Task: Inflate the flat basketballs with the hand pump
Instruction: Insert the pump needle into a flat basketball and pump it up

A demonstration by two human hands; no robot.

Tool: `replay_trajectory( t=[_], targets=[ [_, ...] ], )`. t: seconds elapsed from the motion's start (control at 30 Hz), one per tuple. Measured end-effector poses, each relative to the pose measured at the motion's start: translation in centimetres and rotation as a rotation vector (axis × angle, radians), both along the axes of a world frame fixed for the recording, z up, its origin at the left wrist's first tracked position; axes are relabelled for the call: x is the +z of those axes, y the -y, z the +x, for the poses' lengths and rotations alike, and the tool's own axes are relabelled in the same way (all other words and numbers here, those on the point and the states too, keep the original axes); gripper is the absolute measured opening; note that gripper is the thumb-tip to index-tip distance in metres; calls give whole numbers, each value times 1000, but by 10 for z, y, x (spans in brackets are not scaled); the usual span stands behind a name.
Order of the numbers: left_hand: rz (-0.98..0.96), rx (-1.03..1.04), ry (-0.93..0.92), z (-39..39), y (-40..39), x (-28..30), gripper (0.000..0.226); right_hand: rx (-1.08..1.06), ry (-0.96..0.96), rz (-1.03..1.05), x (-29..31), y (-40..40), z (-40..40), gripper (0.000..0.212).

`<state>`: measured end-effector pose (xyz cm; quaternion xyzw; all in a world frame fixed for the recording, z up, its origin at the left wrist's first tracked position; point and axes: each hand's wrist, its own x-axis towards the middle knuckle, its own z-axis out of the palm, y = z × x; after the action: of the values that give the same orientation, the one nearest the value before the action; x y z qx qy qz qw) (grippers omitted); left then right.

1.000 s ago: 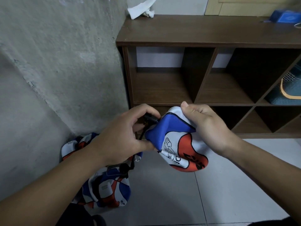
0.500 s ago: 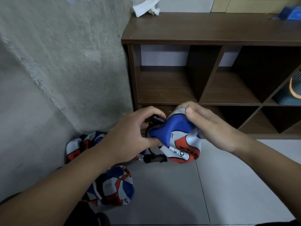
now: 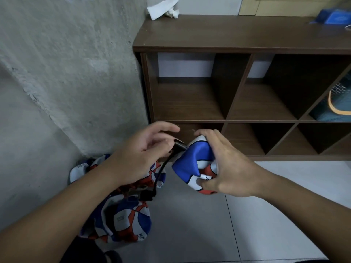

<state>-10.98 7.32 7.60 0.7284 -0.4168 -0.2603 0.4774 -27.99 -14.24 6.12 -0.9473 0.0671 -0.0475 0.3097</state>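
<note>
My right hand grips a flat blue, white and red basketball from the right and holds it crumpled in the air in front of the shelf. The black nozzle of the pump hose touches the ball's upper left edge. My left hand holds the nozzle's rear end with curled fingers, while the index finger is lifted straight above it. The black hose hangs down to a black pump part, which is partly hidden by my left wrist.
Flat basketballs lie in a heap on the grey floor by the concrete wall. A brown cubby shelf stands right behind the hands. White paper and a blue object lie on top; a blue item fills a right compartment.
My left index finger has lifted off the nozzle and the hand has loosened. The right hand has shifted its grip down the ball's right side, squeezing it narrower.
</note>
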Motion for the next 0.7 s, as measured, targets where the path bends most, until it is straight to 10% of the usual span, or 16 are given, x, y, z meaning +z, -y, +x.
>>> replay_trajectory(
  t=[0.7],
  targets=[
    [111,-111,187,-13,6,-2,14,73,114,-297,1,-8,7,73]
  ],
)
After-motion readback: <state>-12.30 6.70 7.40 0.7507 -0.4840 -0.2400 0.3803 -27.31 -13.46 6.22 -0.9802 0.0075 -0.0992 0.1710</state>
